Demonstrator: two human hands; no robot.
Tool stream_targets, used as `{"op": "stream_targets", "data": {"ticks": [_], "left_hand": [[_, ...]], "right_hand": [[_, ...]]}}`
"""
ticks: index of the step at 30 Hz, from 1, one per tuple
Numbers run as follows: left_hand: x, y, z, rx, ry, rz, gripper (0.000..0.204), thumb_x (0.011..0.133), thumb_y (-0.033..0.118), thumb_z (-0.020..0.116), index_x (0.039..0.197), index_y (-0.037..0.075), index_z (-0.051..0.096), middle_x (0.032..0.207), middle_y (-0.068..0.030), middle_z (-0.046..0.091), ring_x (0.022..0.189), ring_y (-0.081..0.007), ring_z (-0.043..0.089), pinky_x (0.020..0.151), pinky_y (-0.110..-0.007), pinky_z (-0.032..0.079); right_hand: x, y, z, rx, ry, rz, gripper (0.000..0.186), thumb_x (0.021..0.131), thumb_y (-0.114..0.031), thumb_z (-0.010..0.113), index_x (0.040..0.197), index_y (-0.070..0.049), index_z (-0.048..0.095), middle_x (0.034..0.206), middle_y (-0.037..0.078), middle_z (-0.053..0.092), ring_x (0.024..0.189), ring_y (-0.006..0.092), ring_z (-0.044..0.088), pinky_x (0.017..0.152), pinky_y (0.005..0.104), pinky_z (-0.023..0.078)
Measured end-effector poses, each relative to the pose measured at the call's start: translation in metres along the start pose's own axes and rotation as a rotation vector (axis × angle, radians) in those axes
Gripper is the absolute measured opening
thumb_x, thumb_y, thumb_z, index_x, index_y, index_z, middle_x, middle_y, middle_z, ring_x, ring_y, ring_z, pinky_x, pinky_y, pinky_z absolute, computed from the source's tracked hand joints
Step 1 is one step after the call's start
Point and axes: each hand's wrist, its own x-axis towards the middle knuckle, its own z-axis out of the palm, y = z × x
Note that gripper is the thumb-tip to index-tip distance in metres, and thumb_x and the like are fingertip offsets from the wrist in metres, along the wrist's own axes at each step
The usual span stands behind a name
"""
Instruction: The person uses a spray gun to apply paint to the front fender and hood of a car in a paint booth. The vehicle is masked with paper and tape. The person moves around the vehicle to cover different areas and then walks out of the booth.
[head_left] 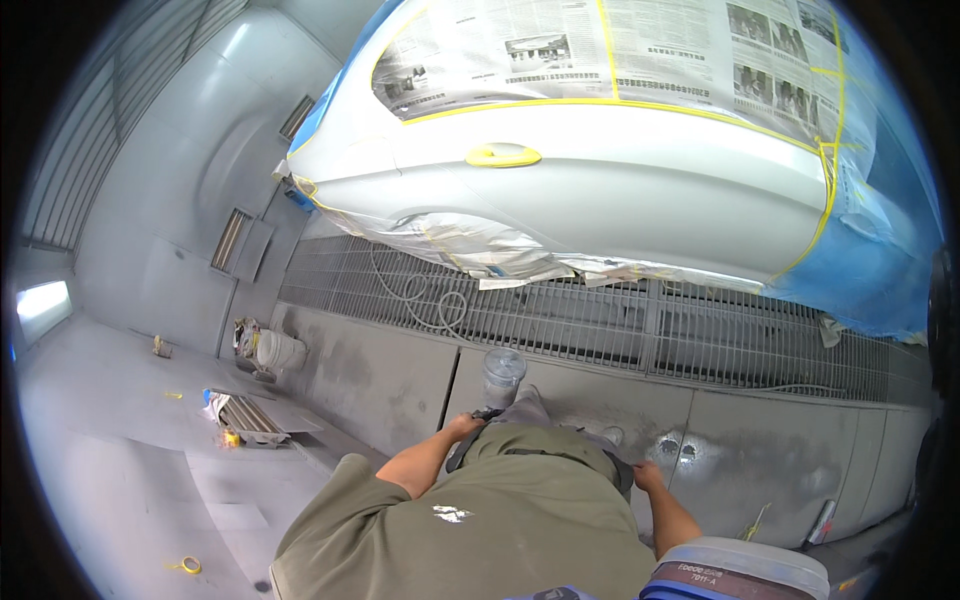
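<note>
My left hand (463, 426) is at my waist, gripping a spray gun (500, 378) whose clear plastic cup points up and away from me. My right hand (648, 474) rests against my right hip on my grey trousers; its fingers are too small to make out. In front of me stands a white car body (620, 185). Its windows are masked with newspaper (600, 50) and yellow tape, its door handle (503, 155) is taped yellow, and blue plastic sheeting (870, 270) covers its right end.
A metal floor grating (620, 330) runs under the car, with a pale hose (430, 295) coiled on it. A white bucket (278, 350) and a pile of scraps (245, 415) sit at the left. A yellow tape roll (188, 565) lies on the floor. A lidded tub (745, 570) stands at my lower right.
</note>
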Motion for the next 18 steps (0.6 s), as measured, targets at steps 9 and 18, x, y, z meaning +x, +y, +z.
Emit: {"op": "stream_targets", "data": {"ticks": [9,18], "left_hand": [[-0.010,0.013,-0.005,-0.029,-0.006,-0.003,0.069,0.085,0.058,0.060,0.117,-0.003,0.069,0.123,-0.0284,0.065,0.119,-0.0393,0.062,0.100,-0.044,0.048],[0.028,-0.025,0.019,0.034,-0.028,0.000,0.068,0.085,0.062,0.061,0.111,0.001,0.073,0.115,-0.0247,0.070,0.114,-0.0359,0.065,0.096,-0.046,0.050]], "right_hand": [[-0.027,0.006,-0.005,0.004,-0.046,0.117,0.037,0.094,-0.032,0.049,0.119,-0.020,0.074,0.127,0.016,0.066,0.117,0.0355,0.062,0.101,0.0459,0.049],[-0.025,-0.026,0.005,0.086,-0.104,0.076,0.042,0.096,-0.037,0.044,0.120,-0.018,0.072,0.130,0.016,0.064,0.120,0.0367,0.060,0.104,0.0468,0.047]]}}
